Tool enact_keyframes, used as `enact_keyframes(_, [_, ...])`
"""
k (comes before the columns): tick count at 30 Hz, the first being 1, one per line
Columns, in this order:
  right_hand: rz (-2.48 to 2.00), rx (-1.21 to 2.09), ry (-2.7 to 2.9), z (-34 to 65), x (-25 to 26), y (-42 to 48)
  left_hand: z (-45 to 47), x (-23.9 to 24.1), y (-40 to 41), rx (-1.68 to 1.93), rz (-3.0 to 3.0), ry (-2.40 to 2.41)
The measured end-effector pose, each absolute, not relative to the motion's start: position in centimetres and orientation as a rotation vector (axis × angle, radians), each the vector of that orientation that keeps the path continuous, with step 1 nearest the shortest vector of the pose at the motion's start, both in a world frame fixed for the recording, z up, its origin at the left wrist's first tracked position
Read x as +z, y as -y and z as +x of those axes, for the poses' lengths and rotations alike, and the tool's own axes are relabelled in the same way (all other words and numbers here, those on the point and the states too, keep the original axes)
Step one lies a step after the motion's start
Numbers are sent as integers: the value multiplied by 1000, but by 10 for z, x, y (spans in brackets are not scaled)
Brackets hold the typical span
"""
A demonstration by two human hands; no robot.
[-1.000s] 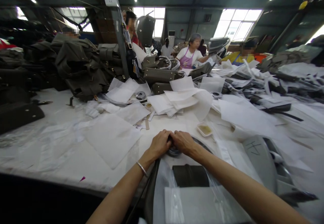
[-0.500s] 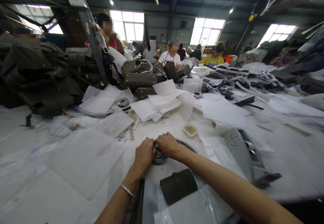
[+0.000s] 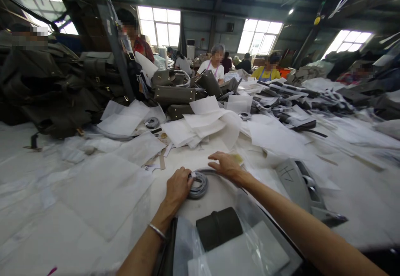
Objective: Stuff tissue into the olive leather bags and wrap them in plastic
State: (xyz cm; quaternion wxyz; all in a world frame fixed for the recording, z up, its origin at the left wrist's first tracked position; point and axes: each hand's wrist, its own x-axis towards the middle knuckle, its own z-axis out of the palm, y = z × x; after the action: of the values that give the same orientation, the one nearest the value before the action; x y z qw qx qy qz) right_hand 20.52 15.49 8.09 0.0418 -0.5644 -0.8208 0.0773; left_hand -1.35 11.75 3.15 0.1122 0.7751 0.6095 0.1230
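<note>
My left hand [image 3: 178,186] grips the left edge of a coil of grey cord or piping [image 3: 204,186], which lies on the pale tabletop. A pale bit shows at the coil's top by my fingertips. My right hand [image 3: 227,167] is off the coil, fingers bent and apart with nothing between them. It hovers over a curved grey strip [image 3: 218,174] that arcs right from the coil. Nearer to me lies a bag partly under clear plastic, with a dark olive leather-like piece [image 3: 218,228] and a white sheet [image 3: 243,251] on it.
A small dish with yellowish contents [image 3: 238,158] is partly hidden behind my right hand. White paper sheets [image 3: 203,126] spread across the table. To the right lies a grey marked piece [image 3: 290,180]. Dark bags [image 3: 56,88] are piled left; several people work beyond.
My right hand has let go of the coil and moved right, its fingers spreading. My left hand stays on the coil, which is now more fully visible.
</note>
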Motion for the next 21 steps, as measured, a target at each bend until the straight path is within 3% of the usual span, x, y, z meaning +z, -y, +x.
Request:
enact_keyframes(6, [-2164, 116, 2339, 288, 68, -149, -13, 31, -119, 397, 2242, -1798])
enact_keyframes(12, [-2170, 52, 2278, 285, 44, -163, -12, 28, -121, 395, 2254, -1823])
enact_keyframes(21, [-2154, 166, 2141, 329, 87, -156, -12, 27, -122, 358, 2275, -1835])
